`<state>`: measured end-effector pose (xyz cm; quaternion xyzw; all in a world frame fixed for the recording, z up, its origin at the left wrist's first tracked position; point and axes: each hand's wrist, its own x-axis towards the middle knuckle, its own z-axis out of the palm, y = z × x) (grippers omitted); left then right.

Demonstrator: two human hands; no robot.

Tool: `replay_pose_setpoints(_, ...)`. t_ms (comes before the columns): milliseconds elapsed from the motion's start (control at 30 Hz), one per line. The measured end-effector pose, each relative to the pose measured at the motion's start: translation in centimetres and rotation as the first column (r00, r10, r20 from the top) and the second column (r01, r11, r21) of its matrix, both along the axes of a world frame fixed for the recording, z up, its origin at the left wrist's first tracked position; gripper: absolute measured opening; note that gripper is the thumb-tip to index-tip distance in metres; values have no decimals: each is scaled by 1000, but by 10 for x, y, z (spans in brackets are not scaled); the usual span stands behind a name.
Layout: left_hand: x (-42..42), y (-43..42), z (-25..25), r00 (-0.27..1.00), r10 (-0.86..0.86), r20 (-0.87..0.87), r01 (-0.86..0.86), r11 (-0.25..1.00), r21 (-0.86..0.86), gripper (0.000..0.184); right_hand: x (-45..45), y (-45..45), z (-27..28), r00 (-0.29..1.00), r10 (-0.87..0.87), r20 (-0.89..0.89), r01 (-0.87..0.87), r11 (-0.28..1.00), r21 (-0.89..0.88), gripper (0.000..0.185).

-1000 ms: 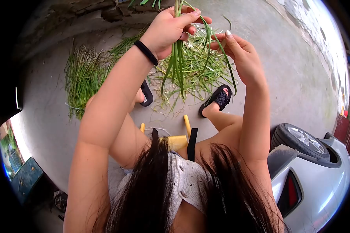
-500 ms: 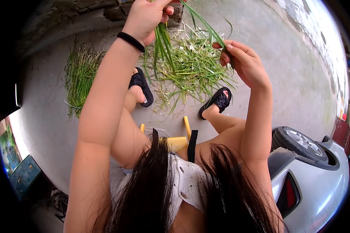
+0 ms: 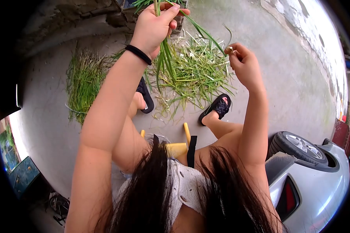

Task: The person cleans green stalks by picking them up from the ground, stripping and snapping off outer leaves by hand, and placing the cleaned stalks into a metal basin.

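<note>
At the top of the view my left hand [image 3: 156, 24], with a black band on its wrist, is closed round a small bunch of long green stalks [image 3: 164, 58]; their leaves hang below the fist. One long green leaf [image 3: 204, 31] slants from that hand toward my right hand [image 3: 244, 64]. The right fingers are pinched at the leaf's lower end, where a small pale bit shows. Beneath both hands a loose heap of cut green and whitish scraps [image 3: 200, 72] lies on the concrete floor. My feet in black sandals [image 3: 220, 106] flank its near side.
A thick bundle of green stalks [image 3: 85, 83] lies at the left. More greens [image 3: 142, 4] sit at the top edge. Yellow stool parts [image 3: 177, 149] show between my legs. On the right are a silver car part [image 3: 322, 190] and a wheel [image 3: 299, 147].
My right hand has moved a little outward and its fingers have closed into a tighter pinch on the leaf. The left hand has shifted slightly down and right in view.
</note>
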<state>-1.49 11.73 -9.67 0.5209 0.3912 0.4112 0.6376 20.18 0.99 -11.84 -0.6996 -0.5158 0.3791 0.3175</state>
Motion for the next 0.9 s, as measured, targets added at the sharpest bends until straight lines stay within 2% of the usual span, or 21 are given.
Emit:
replay_pose_setpoints(67, -3, 3, -1, 999, 32, 42, -32, 999, -7, 12, 2, -1, 3, 965, 55, 256, -44, 998, -47, 12)
replay_pose_setpoints(100, -6, 5, -1, 997, 46, 57, -44, 999, -24, 12, 5, 0, 5, 955, 86, 283, -54, 991, -119, 18)
replay_pose_setpoints(200, -7, 8, -1, 998, 22, 65, -19, 999, -45, 12, 5, -7, -9, 963, 68, 261, -88, 994, 64, 26)
replay_pose_setpoints(267, -5, 4, -1, 999, -15, 47, 17, 999, -51, 12, 14, -14, -28, 761, 93, 642, -242, 959, 147, 33)
replay_pose_setpoints(333, 0, -3, 2, 997, -67, 40, 71, 992, -106, 12, 21, -19, -38, 672, 127, 729, -231, 972, 44, 37)
replay_pose_setpoints(400, 5, -8, 3, 989, -132, 64, 141, 977, -158, 12, 13, -14, -13, 796, 181, 577, -69, 975, -212, 38)
replay_pose_setpoints(500, 11, -15, -5, 976, -193, 102, 213, 941, -261, 12, 2, 1, 24, 925, 97, 366, 76, 899, -431, 37)
replay_pose_setpoints(533, 14, -19, -6, 972, -206, 113, 231, 929, -290, 12, 2, 1, 16, 911, 52, 408, 27, 982, -186, 37)
replay_pose_setpoints(567, 17, -23, -6, 970, -226, 95, 245, 915, -322, 14, 0, 1, 8, 899, -2, 438, -32, 997, 69, 36)
replay_pose_setpoints(600, 20, -25, -7, 965, -241, 100, 261, 903, -342, 15, -2, 1, 3, 890, -62, 453, -96, 943, 319, 36)
replay_pose_setpoints(633, 23, -29, -9, 961, -256, 105, 277, 890, -363, 16, -5, 3, 0, 994, -60, 89, 31, 956, 293, 36)
replay_pose_setpoints(667, 26, -32, -11, 956, -272, 111, 293, 875, -384, 17, -17, 7, 6, 955, -73, -288, 140, 965, 222, 36)
replay_pose_setpoints(700, 28, -35, -15, 952, -285, 108, 304, 869, -391, 19, -25, 10, 10, 777, -99, -622, 216, 969, 116, 35)
replay_pose_setpoints(800, 33, -39, -15, 929, -331, 165, 370, 830, -417, 21, -29, 3, 11, 866, 30, -499, -23, 1000, 19, 35)
replay_pose_setpoints(833, 34, -39, -15, 920, -332, 208, 391, 800, -454, 28, -25, 2, 7, 902, 23, -431, -33, 999, -15, 31)
replay_pose_setpoints(900, 34, -37, -15, 893, -301, 335, 438, 754, -490, 33, -22, 4, 9, 908, -114, -404, 143, 989, 40, 28)
